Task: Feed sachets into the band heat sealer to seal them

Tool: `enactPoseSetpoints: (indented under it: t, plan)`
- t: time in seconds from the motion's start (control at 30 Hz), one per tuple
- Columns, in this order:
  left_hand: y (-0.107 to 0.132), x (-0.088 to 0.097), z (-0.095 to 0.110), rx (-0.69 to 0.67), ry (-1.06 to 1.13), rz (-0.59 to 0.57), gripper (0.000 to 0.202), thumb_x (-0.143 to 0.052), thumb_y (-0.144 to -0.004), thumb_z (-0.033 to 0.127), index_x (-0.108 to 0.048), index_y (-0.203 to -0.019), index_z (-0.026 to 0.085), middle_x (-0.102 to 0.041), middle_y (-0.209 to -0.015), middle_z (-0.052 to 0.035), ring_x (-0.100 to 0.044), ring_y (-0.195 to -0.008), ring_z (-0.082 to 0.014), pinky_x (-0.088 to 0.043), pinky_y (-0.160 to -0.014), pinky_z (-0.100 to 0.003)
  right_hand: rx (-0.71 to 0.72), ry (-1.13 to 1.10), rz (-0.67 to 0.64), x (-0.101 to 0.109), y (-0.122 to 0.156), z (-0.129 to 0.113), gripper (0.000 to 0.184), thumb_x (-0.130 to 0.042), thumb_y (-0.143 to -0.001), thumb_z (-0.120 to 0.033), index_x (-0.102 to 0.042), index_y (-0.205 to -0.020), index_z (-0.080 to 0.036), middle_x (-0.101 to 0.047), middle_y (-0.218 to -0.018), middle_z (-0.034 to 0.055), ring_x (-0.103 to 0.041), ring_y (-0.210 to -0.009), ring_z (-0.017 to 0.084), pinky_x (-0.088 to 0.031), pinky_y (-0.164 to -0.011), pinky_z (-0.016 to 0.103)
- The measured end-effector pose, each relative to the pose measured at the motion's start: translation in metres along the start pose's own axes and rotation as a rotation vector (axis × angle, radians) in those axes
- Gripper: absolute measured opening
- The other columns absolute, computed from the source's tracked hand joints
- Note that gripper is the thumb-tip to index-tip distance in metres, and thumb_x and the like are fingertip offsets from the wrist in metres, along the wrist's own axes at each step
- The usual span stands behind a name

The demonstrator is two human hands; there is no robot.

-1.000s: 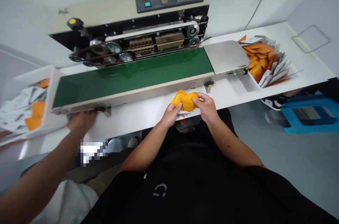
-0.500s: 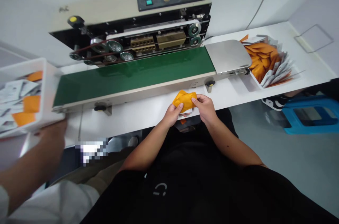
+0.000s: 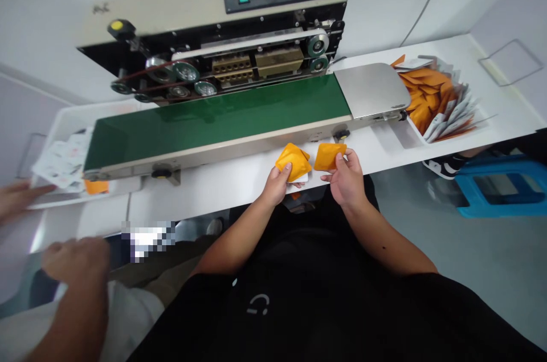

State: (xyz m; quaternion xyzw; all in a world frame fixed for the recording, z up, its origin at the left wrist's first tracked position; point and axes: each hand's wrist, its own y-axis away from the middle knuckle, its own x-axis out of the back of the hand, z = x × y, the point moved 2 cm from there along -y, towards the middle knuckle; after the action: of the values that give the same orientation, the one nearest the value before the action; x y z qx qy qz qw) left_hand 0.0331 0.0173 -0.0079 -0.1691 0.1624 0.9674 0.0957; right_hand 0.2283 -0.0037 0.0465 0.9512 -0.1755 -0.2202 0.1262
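- Hands have split since half a second ago: right hand (image 3: 347,179) now pinches a single orange foil sachet (image 3: 329,155), pulled right of the bunch.
- Left hand (image 3: 277,185) clamps the small stack of orange foil sachets (image 3: 293,161).
- Both sit over the white tabletop (image 3: 222,185), just near of the green conveyor belt (image 3: 213,117).

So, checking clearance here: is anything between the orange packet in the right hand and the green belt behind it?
Only the machine's own edge. The right hand holds the orange packet above the white table, and the pale side rail with its black knob runs in front of the green belt. Nothing loose lies between.
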Motion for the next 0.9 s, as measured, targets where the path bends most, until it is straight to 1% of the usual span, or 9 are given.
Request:
enactPoseSetpoints:
  t: [0.07, 0.17, 0.23, 0.37, 0.5, 0.6, 0.7, 0.8, 0.9]
  plan:
    - [0.001, -0.001, 0.002, -0.001, 0.016, 0.006, 0.075, -0.076, -0.084, 0.077, -0.069, -0.118, 0.011, -0.081, -0.095, -0.0124, -0.075, -0.069, -0.0223, -0.061, -0.055, -0.032, -0.023, -0.037, -0.011, 0.003, 0.003, -0.006, 0.050, -0.084, -0.083, -0.059, -0.052, -0.109, -0.032, -0.073, -0.103, -0.0040, -0.071, -0.075, 0.013, -0.061, -0.056, 0.023]
    - [0.002, -0.001, 0.003, 0.000, 0.023, -0.005, 0.075, -0.076, -0.084, 0.076, -0.069, -0.119, 0.011, -0.081, -0.094, -0.0126, -0.074, -0.067, -0.0221, -0.061, -0.055, -0.032, -0.045, -0.068, -0.073, 0.005, 0.007, -0.015, 0.051, -0.094, -0.073, -0.038, -0.059, -0.109, -0.031, -0.074, -0.104, -0.0042, -0.073, -0.085, 0.013, -0.064, -0.070, 0.025]
    - [0.002, -0.002, 0.004, -0.006, 0.028, -0.013, 0.073, -0.076, -0.085, 0.075, -0.069, -0.119, 0.011, -0.081, -0.094, -0.0124, -0.074, -0.066, -0.0214, -0.061, -0.055, -0.032, -0.048, -0.046, -0.108, 0.005, 0.008, -0.020, 0.049, -0.096, -0.068, -0.028, -0.065, -0.106, -0.030, -0.075, -0.103, -0.0028, -0.074, -0.088, 0.014, -0.065, -0.075, 0.026]
    - [0.002, -0.002, 0.005, -0.009, 0.035, -0.028, 0.074, -0.076, -0.086, 0.075, -0.068, -0.120, 0.010, -0.080, -0.093, -0.0115, -0.074, -0.065, -0.0206, -0.063, -0.056, -0.033, -0.005, -0.033, -0.140, 0.004, 0.010, -0.040, 0.038, -0.097, -0.069, -0.028, -0.072, -0.098, -0.027, -0.077, -0.103, 0.0012, -0.075, -0.093, 0.018, -0.065, -0.079, 0.031]
    - [0.002, -0.002, 0.005, 0.002, 0.022, -0.019, 0.078, -0.075, -0.086, 0.076, -0.066, -0.127, 0.011, -0.080, -0.099, -0.0132, -0.075, -0.070, -0.0217, -0.063, -0.056, -0.032, 0.148, -0.038, -0.149, 0.005, 0.001, -0.077, 0.034, -0.097, -0.072, -0.034, -0.073, -0.095, -0.030, -0.078, -0.108, 0.0004, -0.076, -0.099, 0.021, -0.065, -0.072, 0.032]
    - [0.001, -0.001, 0.004, -0.009, 0.031, -0.028, 0.076, -0.076, -0.086, 0.075, -0.066, -0.128, 0.012, -0.080, -0.110, -0.0151, -0.077, -0.073, -0.0219, -0.063, -0.055, -0.031, 0.252, 0.037, -0.160, 0.005, -0.023, -0.110, 0.037, -0.093, -0.080, -0.044, -0.071, -0.107, -0.032, -0.078, -0.113, 0.0001, -0.076, -0.087, 0.018, -0.062, -0.059, 0.028]
    - [0.001, 0.000, 0.002, -0.007, 0.039, -0.036, 0.076, -0.077, -0.084, 0.075, -0.066, -0.127, 0.012, -0.080, -0.108, -0.0144, -0.076, -0.073, -0.0214, -0.063, -0.055, -0.031, 0.314, 0.150, -0.197, 0.002, -0.064, -0.139, 0.040, -0.088, -0.087, -0.045, -0.067, -0.117, -0.028, -0.077, -0.101, 0.0013, -0.067, -0.061, 0.013, -0.054, -0.048, 0.023]
    - [0.000, 0.001, 0.001, -0.004, 0.040, -0.024, 0.078, -0.077, -0.084, 0.075, -0.065, -0.129, 0.013, -0.079, -0.110, -0.0144, -0.077, -0.077, -0.0220, -0.065, -0.057, -0.032, 0.231, 0.268, -0.202, -0.009, -0.105, -0.162, 0.029, -0.080, -0.095, -0.028, -0.066, -0.120, -0.023, -0.075, -0.092, 0.0009, -0.059, -0.053, 0.009, -0.051, -0.048, 0.021]
    - [0.001, 0.001, 0.000, -0.007, 0.049, -0.027, 0.078, -0.077, -0.085, 0.074, -0.064, -0.131, 0.013, -0.078, -0.116, -0.0155, -0.077, -0.081, -0.0226, -0.065, -0.059, -0.032, 0.120, 0.376, -0.098, -0.025, -0.131, -0.178, 0.017, -0.062, -0.102, -0.005, -0.067, -0.114, -0.016, -0.075, -0.086, 0.0020, -0.061, -0.054, 0.006, -0.052, -0.054, 0.018]
